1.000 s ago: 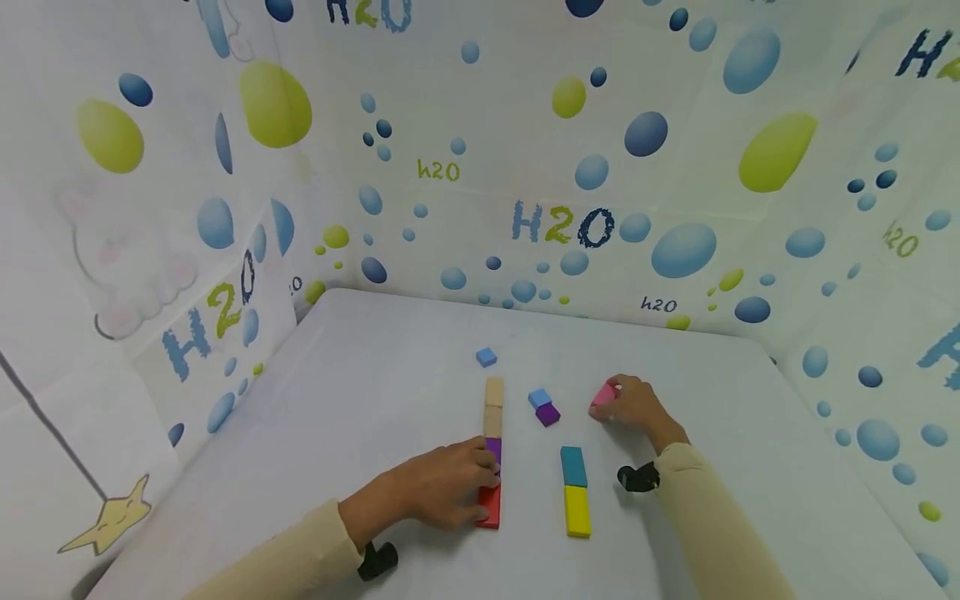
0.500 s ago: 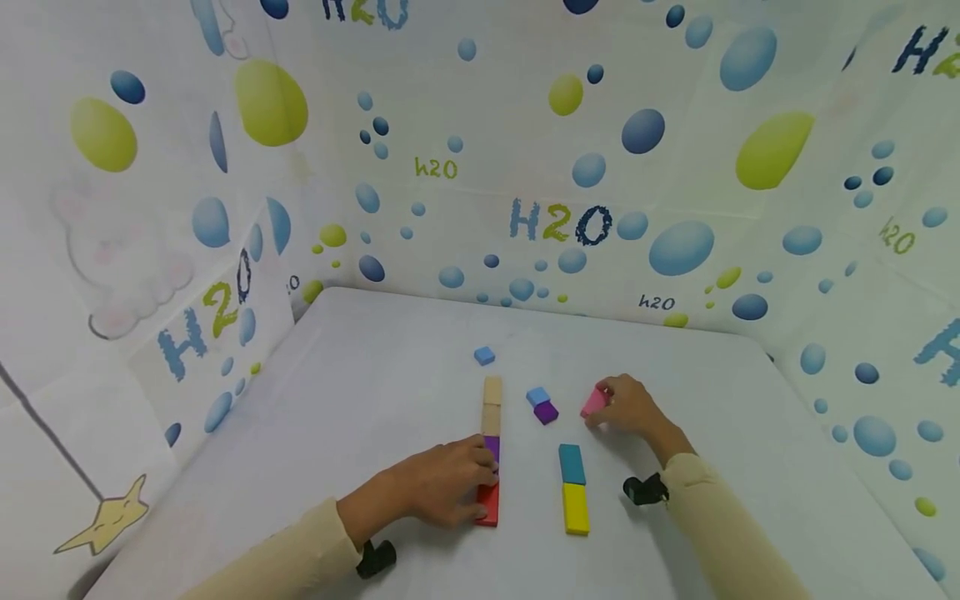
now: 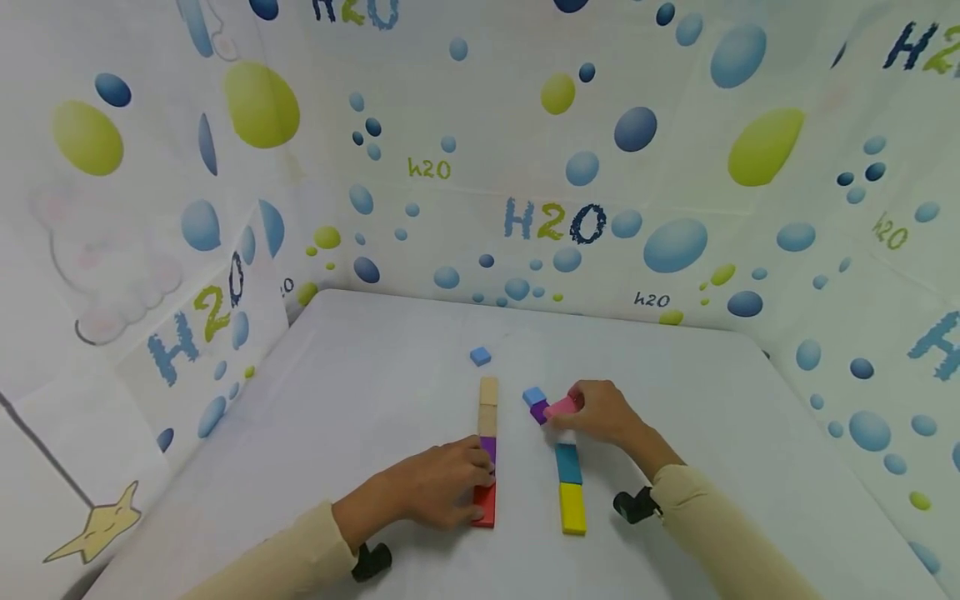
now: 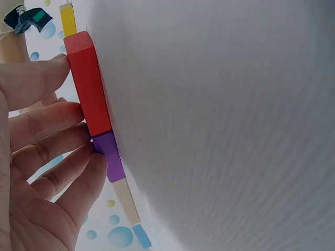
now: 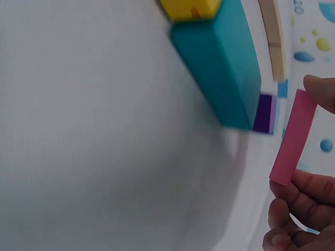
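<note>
My right hand point(image 3: 606, 411) pinches a pink block point(image 5: 294, 138) between thumb and fingertips, held above the table just beyond the teal block point(image 3: 568, 463). In the head view the pink block overlaps a small purple block point(image 3: 537, 413), which touches a light blue block point(image 3: 534, 396). My left hand point(image 3: 442, 487) rests its fingertips along a row lying on the table. Its thumb and index finger touch the red block point(image 4: 90, 86); the other fingers reach the joint and the purple block point(image 4: 109, 157). Two natural wood blocks point(image 3: 488, 405) continue that row away from me.
A yellow block point(image 3: 573, 510) lies end to end with the teal one, forming a second row to the right. Past the wood blocks sits a single light blue block point(image 3: 481, 356). The white table point(image 3: 360, 375) meets a bubble-print sheet point(image 3: 465, 200) at its back and sides.
My right hand has carried the pink block leftward and a little toward me, to the small purple block and the far end of the teal one. The left hand stays on its row.
</note>
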`<state>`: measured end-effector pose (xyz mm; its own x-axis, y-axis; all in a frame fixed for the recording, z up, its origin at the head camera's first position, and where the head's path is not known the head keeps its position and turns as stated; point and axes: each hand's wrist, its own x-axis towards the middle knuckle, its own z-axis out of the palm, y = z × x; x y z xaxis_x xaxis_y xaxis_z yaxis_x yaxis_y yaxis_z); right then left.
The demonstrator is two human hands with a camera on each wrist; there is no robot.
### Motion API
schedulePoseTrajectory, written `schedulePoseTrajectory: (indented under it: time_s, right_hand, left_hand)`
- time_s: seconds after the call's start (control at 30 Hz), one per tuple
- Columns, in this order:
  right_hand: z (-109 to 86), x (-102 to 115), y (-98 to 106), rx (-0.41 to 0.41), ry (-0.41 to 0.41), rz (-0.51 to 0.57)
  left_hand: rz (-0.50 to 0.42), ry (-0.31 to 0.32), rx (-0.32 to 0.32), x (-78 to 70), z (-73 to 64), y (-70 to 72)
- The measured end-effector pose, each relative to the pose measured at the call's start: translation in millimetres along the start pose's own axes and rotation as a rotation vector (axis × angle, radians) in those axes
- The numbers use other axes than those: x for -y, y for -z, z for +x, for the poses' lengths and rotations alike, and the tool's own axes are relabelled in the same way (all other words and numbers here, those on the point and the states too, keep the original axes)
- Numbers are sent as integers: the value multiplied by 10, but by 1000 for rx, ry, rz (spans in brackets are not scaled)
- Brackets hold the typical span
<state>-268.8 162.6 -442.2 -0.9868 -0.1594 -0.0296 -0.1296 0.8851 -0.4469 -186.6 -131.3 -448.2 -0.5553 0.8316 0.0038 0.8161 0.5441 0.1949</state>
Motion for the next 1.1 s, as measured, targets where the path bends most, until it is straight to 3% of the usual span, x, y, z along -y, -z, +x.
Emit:
schedulePoseTrajectory:
  time_s: [0.4,0.7,1.1]
  right_hand:
    - [-84,348,-226,24,66,-62]
    - [-114,443,-309,-11,169,-182]
    - [-116,435,-357,60,283,-341]
  left_hand:
    - [-4,2,19,4,17,7]
    - [8,3,15,-12,18,24]
    - [3,-12,8,3,21,26]
